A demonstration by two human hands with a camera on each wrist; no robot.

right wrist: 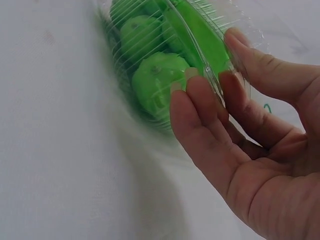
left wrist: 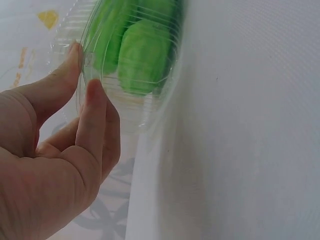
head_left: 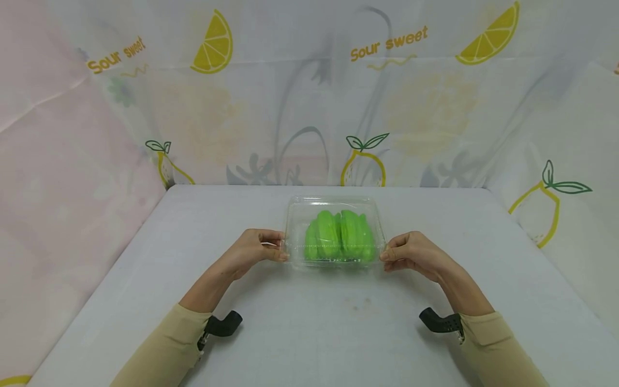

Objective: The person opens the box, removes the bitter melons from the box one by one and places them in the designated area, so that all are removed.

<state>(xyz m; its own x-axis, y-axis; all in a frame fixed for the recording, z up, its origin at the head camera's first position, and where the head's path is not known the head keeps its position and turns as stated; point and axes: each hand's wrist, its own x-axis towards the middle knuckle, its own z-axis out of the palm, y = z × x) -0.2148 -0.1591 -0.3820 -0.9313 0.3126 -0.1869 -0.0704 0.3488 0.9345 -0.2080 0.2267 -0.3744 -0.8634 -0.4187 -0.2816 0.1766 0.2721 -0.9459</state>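
A clear plastic clamshell box (head_left: 296, 212) with its lid down sits toward the back of the table. Inside it lie several bright green, elongated, ridged vegetables or fruits (head_left: 329, 234), packed side by side; their exact kind I cannot tell. My left hand (head_left: 253, 248) pinches the box's left rim, thumb on one side and fingers on the other. At the opposite end, my right hand (head_left: 417, 253) pinches the right rim. In the right wrist view, rounded ends of the green pieces (right wrist: 159, 82) show through the ribbed wall near my fingertips.
A white table (head_left: 309, 333) spreads in front of the box, with faint spots near its middle. Fabric with a lemon print (head_left: 271, 107) hangs behind and along both sides. Black wrist mounts (head_left: 224, 324) stick out from the two sleeves.
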